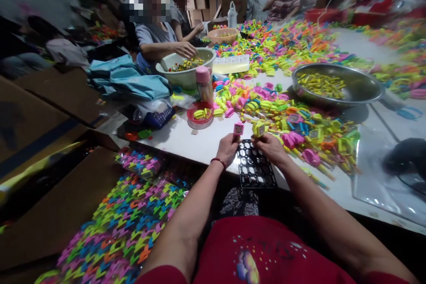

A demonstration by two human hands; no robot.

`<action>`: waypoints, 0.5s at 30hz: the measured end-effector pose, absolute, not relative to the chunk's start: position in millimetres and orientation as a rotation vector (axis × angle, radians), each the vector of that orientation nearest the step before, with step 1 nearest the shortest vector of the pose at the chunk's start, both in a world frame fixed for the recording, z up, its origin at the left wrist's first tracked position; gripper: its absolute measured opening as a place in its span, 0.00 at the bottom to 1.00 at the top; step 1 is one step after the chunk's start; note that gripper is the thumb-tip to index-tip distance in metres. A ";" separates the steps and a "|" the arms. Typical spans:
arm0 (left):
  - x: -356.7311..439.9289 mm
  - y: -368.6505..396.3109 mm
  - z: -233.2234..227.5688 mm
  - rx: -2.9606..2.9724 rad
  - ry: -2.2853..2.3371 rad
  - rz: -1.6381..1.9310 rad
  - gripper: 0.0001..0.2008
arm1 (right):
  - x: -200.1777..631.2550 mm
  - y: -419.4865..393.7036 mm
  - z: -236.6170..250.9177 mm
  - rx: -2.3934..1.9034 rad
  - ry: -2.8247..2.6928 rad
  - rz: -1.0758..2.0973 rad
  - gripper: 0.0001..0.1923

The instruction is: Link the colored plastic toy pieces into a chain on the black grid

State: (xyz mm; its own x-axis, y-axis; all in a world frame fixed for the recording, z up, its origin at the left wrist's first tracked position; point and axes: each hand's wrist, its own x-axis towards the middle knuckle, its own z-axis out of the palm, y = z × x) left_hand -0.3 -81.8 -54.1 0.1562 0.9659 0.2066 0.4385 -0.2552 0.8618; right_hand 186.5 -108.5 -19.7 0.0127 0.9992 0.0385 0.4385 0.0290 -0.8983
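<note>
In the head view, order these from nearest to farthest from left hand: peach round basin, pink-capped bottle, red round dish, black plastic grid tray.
1. Black plastic grid tray: beside the left hand, rightward.
2. Red round dish: ahead, leftward.
3. Pink-capped bottle: behind the dish.
4. Peach round basin: farther back.

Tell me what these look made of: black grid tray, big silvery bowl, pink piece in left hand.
Black tray: probably moulded plastic; thin, dark open grid.
Silvery bowl: likely stainless steel; smooth, reflective wall.
Pink piece in the left hand: seemingly plastic, bright solid colour; finish too small to judge.
</note>
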 end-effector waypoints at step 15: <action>-2.7 -78.0 -54.3 1.826 1.307 1.049 0.09 | 158.5 -86.5 -36.2 -1.550 -1.639 0.792 0.08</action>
State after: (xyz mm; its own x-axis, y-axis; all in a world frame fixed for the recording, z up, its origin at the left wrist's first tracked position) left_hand -2.7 -78.0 -54.3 0.1824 0.9552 0.2331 0.4341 -0.2909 0.8526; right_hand 158.5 -86.5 -36.2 -0.0032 0.9954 0.0960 0.5433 0.0823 -0.8355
